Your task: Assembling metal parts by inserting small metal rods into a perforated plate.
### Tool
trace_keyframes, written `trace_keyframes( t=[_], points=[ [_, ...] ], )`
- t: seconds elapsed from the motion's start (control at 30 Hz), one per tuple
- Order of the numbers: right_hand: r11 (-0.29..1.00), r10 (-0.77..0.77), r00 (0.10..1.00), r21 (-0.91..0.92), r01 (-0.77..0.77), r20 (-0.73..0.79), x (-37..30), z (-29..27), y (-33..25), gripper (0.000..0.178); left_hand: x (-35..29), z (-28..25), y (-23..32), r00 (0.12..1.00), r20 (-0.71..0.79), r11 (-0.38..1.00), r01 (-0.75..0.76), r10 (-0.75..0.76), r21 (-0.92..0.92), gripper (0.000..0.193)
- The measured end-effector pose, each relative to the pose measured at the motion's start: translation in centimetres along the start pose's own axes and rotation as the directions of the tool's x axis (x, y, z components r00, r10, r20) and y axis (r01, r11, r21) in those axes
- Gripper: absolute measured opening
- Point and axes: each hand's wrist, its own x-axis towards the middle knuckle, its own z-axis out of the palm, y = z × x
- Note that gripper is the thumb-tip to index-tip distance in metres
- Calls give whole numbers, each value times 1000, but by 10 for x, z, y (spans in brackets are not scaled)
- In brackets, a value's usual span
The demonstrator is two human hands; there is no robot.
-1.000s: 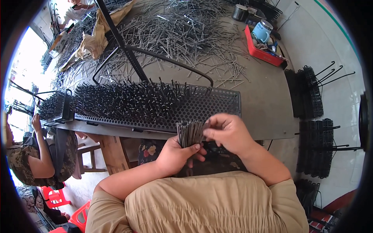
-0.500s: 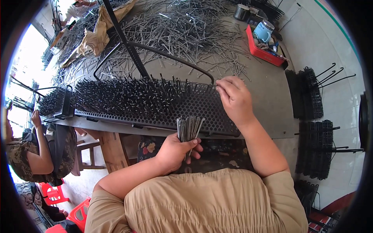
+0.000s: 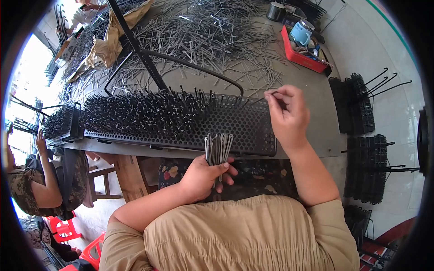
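The left hand (image 3: 201,176) is closed around an upright bundle of thin, dark-grey metal rods (image 3: 218,147), just before a long, black, perforated metal tray (image 3: 235,131). The right hand (image 3: 290,113), fingertips pinched together (whether on anything, I cannot tell), is over the tray's right end. Black, thin standing rods (image 3: 144,113) crowd its left part; beyond, loose grey metal strips (image 3: 199,43) lie heaped on the grey tabletop (image 3: 312,99).

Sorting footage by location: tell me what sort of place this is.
Probably a metalworking workshop: loose metal rods lie heaped on the worktable, dark rods stand in a perforated tray, and the left hand grips a rod bundle.
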Motion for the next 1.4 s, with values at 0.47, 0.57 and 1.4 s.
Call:
trace_keyframes(
  t=[0.47, 0.57, 1.4],
  points=[
    [962, -141, 979, -212, 170, 144, 9, 7, 10, 22, -1, 1, 7, 996, -40, 976, 72, -82, -206, 20],
    [973, -102, 987, -194, 125, 126, 8, 5, 13, 22, -1, 0, 6, 995, -2, 979, 94, -96, -180, 21],
    [455, 553, 514, 278, -846, 656, -47, -1, -49, 20, -4, 6, -2, 976, -116, 978, -168, 182, 120, 15]
  ],
)
